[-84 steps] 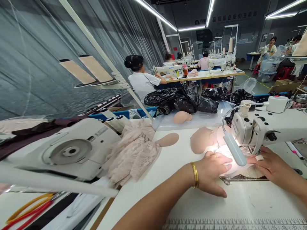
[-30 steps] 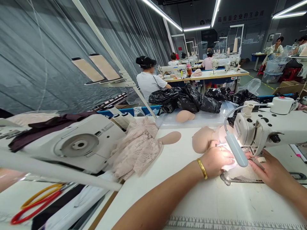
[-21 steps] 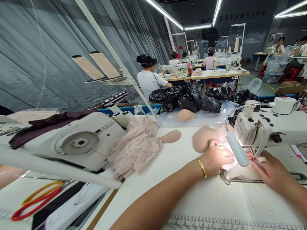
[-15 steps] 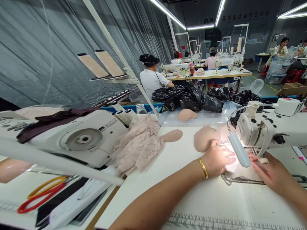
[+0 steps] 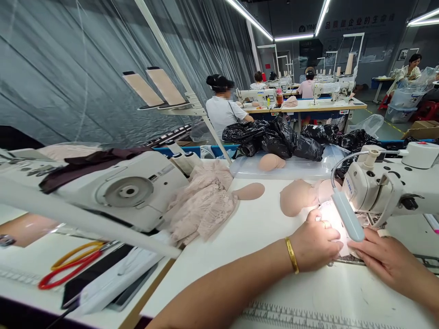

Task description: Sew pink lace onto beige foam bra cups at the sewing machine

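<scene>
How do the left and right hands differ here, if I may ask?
The left hand wears a gold bangle and a ring; the right hand shows neither. The left hand is curled beside the lamp; the right hand lies flatter, below it. Both touch the lit fabric.

Pink lace pile (image 5: pixel 202 205) beside a white machine (image 5: pixel 126 192), red-handled scissors (image 5: pixel 68 267), black bags (image 5: pixel 274 137), seated co-worker (image 5: pixel 222 114)

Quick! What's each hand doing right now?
Left hand: curled over the brightly lit pale fabric piece; grip cannot be told.
Right hand: open, flat on that fabric beside the white sewing machine.
</scene>
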Tool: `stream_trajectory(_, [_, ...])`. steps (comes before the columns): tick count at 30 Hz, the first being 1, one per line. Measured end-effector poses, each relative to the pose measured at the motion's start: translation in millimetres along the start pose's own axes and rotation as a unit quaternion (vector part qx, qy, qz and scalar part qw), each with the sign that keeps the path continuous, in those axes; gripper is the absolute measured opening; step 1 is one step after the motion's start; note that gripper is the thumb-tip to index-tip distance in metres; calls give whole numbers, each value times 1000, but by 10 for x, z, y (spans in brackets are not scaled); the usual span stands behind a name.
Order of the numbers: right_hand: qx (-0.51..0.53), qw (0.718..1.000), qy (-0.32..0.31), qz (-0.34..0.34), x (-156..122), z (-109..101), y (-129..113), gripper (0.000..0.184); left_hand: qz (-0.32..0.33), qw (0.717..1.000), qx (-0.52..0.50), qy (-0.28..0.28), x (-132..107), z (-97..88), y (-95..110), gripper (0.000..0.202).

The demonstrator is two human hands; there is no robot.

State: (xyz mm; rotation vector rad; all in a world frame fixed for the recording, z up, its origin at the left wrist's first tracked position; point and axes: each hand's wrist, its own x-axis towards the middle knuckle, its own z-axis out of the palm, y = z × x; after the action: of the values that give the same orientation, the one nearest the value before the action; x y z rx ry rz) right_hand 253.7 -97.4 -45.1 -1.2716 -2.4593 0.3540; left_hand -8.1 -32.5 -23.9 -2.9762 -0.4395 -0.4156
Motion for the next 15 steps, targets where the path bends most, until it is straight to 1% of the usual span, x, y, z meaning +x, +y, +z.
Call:
stream_trajectory(3, [-3, 1000, -5, -6, 19, -17, -48, 28, 14, 1000, 10, 7, -18, 27, 52, 15])
stream_trajectory(6, [-10, 1000, 13, -1, 25, 9, -44, 28, 12, 1000, 20, 5, -10, 57, 57, 14])
stream_trajectory(10, [-28, 999, 32, 14, 23, 80, 20, 27, -4, 1000, 21, 1, 34, 50, 13, 20])
stream_trajectory(15, [-50, 996, 23, 63, 27, 163, 63, 29, -17, 999, 27, -13, 116, 42, -88, 19])
